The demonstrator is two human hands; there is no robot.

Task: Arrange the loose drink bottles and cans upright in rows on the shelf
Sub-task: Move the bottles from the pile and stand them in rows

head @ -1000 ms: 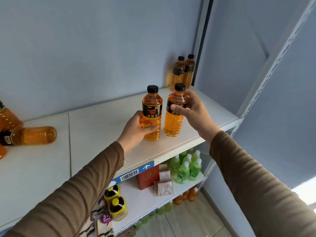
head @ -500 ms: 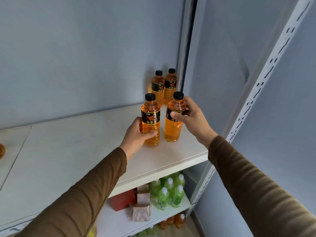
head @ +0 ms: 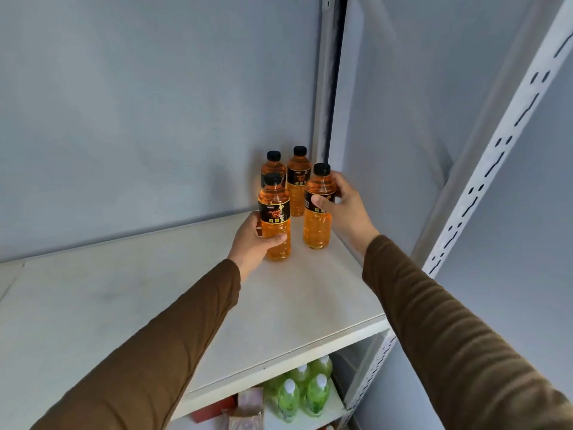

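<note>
From the head camera, the left hand (head: 254, 240) is wrapped around the lower body of one orange bottle (head: 274, 218), thumb across the front below the label, and the right hand (head: 344, 209) is closed on the shoulder and label band of a second orange bottle (head: 317, 209), thumb in front and fingers curled behind. Both bottles stand upright, their bases on or just at the white shelf board (head: 294, 305), directly in front of the back pair of bottles (head: 286, 178) that stands in the rear corner beside the grey upright post (head: 325, 103). The step in hand looks like setting a second row in front of that pair, and doing it well means keeping each held bottle vertical, lining it up with the one behind it, leaving the same narrow gap, and letting go only once the base sits flat; the right-hand bottle stands nearer the back pair than the left one, so the left likely needs a nudge rearward. The bottles are clear, ribbed plastic cylinders with rounded shoulders, black screw caps and glossy black label bands; filled with liquid, they should stand firm. The board is matt and smooth. On the lower shelf under the board stand green bottles (head: 302, 392) with white caps.
</note>
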